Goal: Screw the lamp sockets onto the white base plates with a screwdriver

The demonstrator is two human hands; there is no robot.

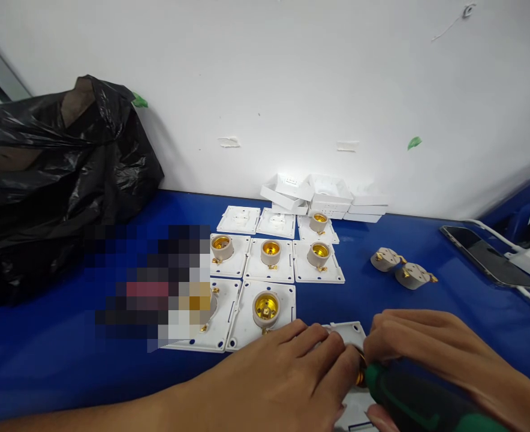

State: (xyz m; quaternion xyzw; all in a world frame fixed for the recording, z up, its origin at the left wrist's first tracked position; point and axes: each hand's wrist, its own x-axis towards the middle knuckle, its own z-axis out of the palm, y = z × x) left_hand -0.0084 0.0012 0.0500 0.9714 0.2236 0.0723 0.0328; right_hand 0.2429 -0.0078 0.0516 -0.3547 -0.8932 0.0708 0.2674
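Observation:
Low in the head view my right hand (445, 360) is closed round a black and green screwdriver (420, 396); its tip is hidden. My left hand (287, 372) is curled over a lamp holder (360, 377), a gold-lined socket mostly covered by my fingers. That socket sits at a white square plate (348, 330) on the table, and the screwdriver's front end points at it. Just beyond my left hand stands another lamp holder (265, 308) on its own white plate (240, 333).
Several plates with lamp holders (271, 252) stand in rows on the blue table (359, 300). Loose lamp holders (412, 276) lie at the right, near a phone (485, 255) with white cables. White boxes (330, 189) are stacked by the wall. A black plastic bag (67, 180) bulges at the left.

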